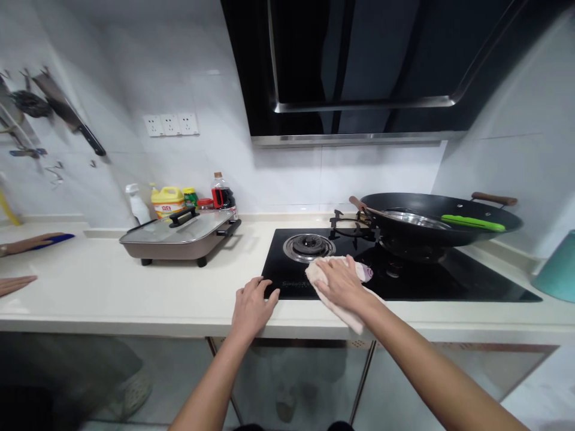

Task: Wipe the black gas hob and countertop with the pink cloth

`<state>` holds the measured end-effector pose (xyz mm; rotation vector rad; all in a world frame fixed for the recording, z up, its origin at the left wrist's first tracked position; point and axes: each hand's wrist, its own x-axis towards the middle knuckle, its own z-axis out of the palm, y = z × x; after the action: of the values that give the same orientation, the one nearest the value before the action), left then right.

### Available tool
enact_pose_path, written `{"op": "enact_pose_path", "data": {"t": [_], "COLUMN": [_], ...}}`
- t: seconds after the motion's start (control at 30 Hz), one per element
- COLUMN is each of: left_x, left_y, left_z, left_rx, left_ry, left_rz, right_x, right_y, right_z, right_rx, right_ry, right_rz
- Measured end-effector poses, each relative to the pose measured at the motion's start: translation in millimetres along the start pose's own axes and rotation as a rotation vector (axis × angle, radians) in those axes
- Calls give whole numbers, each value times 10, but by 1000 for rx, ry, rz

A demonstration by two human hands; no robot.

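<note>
My right hand [340, 281] presses a pale cloth [344, 314] down on the black glass cooktop [287, 286], fingers curled over it. One end of the cloth hangs over the counter's front edge, and a purple patch shows beside my fingers. Just behind the cloth is the left burner [309, 245], its pan support off. My left hand [254, 304] rests with fingers spread at the cooktop's front left corner, holding nothing. To the right, a large black wok [476, 236] sits over the other burner, holding a metal dish [415, 220] and a green-handled utensil [473, 223].
A loose pan support [353, 230] lies behind the burner. Left stands a lidded electric pan [179, 239], with bottles [168, 200] behind. Another person's hands [18, 285] are at far left, one on a blue cloth [54, 240]. The range hood [359, 72] overhangs the cooktop.
</note>
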<state>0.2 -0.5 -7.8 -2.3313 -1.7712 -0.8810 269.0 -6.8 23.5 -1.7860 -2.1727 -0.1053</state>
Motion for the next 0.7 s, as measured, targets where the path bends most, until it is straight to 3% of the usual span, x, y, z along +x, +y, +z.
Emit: {"op": "enact_pose_path", "data": {"t": [0.17, 0.27, 0.33, 0.43, 0.57, 0.63, 0.7], "left_x": [9, 14, 22, 39, 68, 84, 95], "left_y": [-17, 23, 51, 50, -41, -87, -107], "left_z": [8, -26, -55, -78, -69, -66, -70], "left_rx": [-6, -39, -89, -165, -250, -287, -274], "left_ry": [-1, -15, -26, -26, -6, -10, -29], "left_rz": [-10, -26, -35, -93, -166, -185, -187], "right_x": [532, 613, 591, 484, 327, 302, 303], "right_y": [206, 209, 40, -466, -1185, -1324, -1244], "right_z": [2, 11, 18, 63, 189, 231, 233], "right_rx": [16, 30, 42, 73, 129, 155, 180], "right_ry": [-58, -52, -45, -46, -42, -32, -22], "right_rz": [233, 308, 309, 190, -129, -245, -301]}}
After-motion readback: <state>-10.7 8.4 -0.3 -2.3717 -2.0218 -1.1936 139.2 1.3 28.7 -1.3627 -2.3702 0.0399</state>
